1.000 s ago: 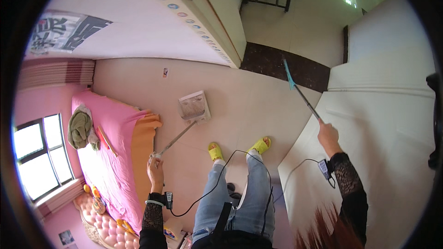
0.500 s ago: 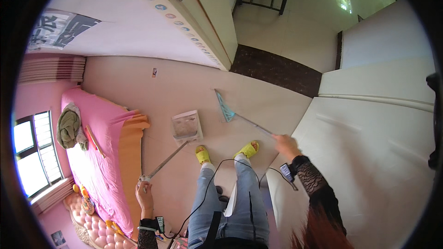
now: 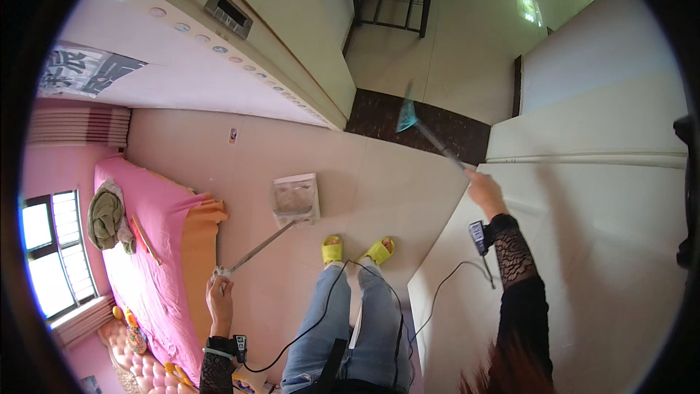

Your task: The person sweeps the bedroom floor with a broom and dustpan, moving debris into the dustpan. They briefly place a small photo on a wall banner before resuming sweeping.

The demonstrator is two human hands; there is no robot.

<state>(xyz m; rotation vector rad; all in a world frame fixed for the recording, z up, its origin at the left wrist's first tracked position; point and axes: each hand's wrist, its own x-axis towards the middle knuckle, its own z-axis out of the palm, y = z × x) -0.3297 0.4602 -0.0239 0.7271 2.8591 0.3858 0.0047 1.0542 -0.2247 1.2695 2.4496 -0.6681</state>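
Note:
My left hand is closed around the top end of a long-handled dustpan. Its pale pan lies on the floor in front of my feet, with greyish dirt visible inside. My right hand grips the grey handle of a broom. The blue-green broom head, slightly blurred by motion, is over the dark threshold strip in the doorway; whether it touches the strip I cannot tell. Yellow-green slippers are on my feet, just nearer to me than the dustpan.
A bed with a pink sheet stands at the left, holding a green bundled cloth. White panels rise along my right. Beyond the doorway stands a black metal-framed stand. A black cable hangs across my legs between my wrists.
The broom has swung forward, away from my feet, from the pale floor to the dark threshold. My right arm is stretched further out. The dustpan stays almost in place; my feet are closer together.

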